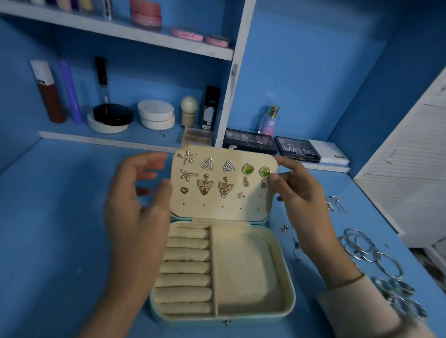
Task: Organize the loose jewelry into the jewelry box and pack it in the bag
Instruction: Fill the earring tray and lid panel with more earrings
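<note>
Small mint-green jewellery box with cream lining point(290, 300) sits open at the middle of the blue table top point(58, 237). Its cream padded lid point(222, 210) stands upright at the far side. Rows of gold and crystal earrings are pinned across the lid; two square green-stone earrings point(265, 171) sit at its upper right. Ring rolls point(185, 267) fill the left of the tray and look bare; the large compartment point(242, 273) on the right is bare too.

Right hand point(303, 199): thumb and forefinger pinch the lid's upper right edge, thumb tip just beside the outer green earring.

Left hand point(137, 203): fingers spread and relaxed, gripping nothing. The thumb lies at the lid's left edge; contact cannot be told.

Loose silver bangles point(362, 249) and small silver pieces point(333, 203) lie on the table to the right of the box.
</note>
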{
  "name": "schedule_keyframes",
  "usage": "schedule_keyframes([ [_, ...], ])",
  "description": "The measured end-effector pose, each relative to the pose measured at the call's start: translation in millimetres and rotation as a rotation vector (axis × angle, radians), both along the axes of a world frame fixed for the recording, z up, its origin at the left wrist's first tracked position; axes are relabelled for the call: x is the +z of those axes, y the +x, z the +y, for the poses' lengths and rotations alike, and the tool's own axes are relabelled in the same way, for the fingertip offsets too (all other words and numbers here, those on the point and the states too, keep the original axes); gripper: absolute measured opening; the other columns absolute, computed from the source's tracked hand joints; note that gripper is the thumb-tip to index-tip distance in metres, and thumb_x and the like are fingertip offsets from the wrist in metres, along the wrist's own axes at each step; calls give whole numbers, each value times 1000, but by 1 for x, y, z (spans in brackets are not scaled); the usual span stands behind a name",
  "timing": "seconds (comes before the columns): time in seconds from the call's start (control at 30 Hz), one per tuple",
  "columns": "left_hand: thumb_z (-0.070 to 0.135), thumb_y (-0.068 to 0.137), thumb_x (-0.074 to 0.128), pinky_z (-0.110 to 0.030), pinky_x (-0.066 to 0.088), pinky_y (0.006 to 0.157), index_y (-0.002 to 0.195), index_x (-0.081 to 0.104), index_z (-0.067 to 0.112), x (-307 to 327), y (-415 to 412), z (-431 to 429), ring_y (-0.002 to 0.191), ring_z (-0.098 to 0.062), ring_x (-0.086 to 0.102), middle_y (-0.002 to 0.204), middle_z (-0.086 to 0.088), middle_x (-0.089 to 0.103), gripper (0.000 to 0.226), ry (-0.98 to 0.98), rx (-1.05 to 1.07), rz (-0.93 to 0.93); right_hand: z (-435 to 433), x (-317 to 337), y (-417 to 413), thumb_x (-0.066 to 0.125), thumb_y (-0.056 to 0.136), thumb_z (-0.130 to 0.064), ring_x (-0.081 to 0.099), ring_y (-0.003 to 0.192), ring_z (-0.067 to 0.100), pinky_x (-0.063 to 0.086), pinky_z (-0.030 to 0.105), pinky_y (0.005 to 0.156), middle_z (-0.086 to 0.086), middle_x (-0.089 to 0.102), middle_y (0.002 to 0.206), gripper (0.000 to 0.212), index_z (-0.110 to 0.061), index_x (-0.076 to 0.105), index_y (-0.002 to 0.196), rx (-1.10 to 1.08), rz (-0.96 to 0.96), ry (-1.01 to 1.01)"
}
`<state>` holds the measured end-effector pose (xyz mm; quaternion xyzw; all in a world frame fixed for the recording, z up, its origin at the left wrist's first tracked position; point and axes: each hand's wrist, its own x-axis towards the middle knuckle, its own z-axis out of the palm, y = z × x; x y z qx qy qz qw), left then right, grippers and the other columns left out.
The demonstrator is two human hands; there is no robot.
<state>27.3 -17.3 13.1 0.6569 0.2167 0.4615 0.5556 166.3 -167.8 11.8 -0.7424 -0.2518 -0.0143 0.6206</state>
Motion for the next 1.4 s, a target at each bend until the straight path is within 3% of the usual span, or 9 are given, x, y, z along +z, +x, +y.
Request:
schedule_keyframes([
  [0.1, 3, 62, 62, -22, 44, 70, 82, 71, 21, 14, -7, -48, 79, -3, 65, 83, 7, 72, 28, -581, -302, -100, -3, 1, -1, 57, 91, -8, 55, 65, 4, 44, 17, 63, -13, 65, 63, 24, -30, 60, 99, 22, -28, 9],
  [0.17, 8, 57, 56, -26, 45, 71, 92, 70, 13, 12, -5, -71, 80, -7, 69, 87, 0, 75, 38, -898, -457, -52, -6, 1, -3, 58, 91, -8, 55, 65, 5, 43, 20, 64, -10, 64, 63, 22, -28, 61, 100, 28, -35, 24],
  [0.3, -2, 80, 45, -34, 47, 89, 117, 61, -1, 13, 0, -85, 108, -21, 63, 108, -12, 71, 40, -1293, -549, -130, -11, 2, -8, 59, 90, -8, 55, 69, 24, 43, 32, 65, 5, 65, 69, 17, -21, 61, 102, 47, -78, 25],
  [0.37, -2, 78, 45, -38, 45, 96, 123, 56, -5, 16, 1, -85, 113, -25, 59, 114, -16, 68, 46, -1388, -532, -167, -14, 3, -10, 60, 90, -8, 56, 70, 25, 44, 35, 66, 5, 65, 70, 18, -23, 60, 100, 58, -96, 34],
  [0.5, -1, 81, 44, -43, 40, 103, 124, 53, -9, 21, 3, -86, 117, -29, 56, 118, -20, 65, 44, -1451, -512, -224, -19, 1, -16, 60, 90, -9, 57, 68, 13, 44, 32, 67, 0, 66, 71, 18, -25, 59, 99, 69, -125, 48],
  [0.67, 0, 72, 48, -44, 41, 101, 114, 58, -10, 22, 1, -88, 114, -30, 58, 111, -22, 67, 45, -1466, -505, -250, -28, 1, -23, 61, 89, -11, 61, 72, 20, 44, 32, 65, 2, 66, 74, 15, -23, 59, 97, 90, -166, 34],
  [1.1, 25, 62, 63, -38, 40, 102, 112, 67, 15, 15, -19, -101, 109, -20, 62, 107, -5, 72, 51, -1342, -434, -216, -73, -5, -50, 60, 83, -31, 65, 98, 18, 48, 38, 84, -8, 70, 100, 10, -28, 65, 92, 280, -219, -166],
  [1.27, 15, 63, 60, -36, 44, 96, 106, 66, 12, 9, -19, -105, 104, -19, 65, 99, -4, 74, 44, -1346, -409, -182, -82, -4, -51, 46, 77, 3, 61, 106, 17, 47, 30, 89, -10, 68, 108, 43, -31, 64, 96, 347, -192, -279],
  [1.4, 9, 62, 58, -39, 43, 98, 101, 66, 10, 4, -19, -102, 104, -22, 66, 101, -8, 73, 40, -1362, -421, -192, -86, 11, -34, 47, 77, 2, 63, 100, 12, 48, 16, 81, -8, 69, 102, 39, -27, 67, 93, 313, -124, -255],
])
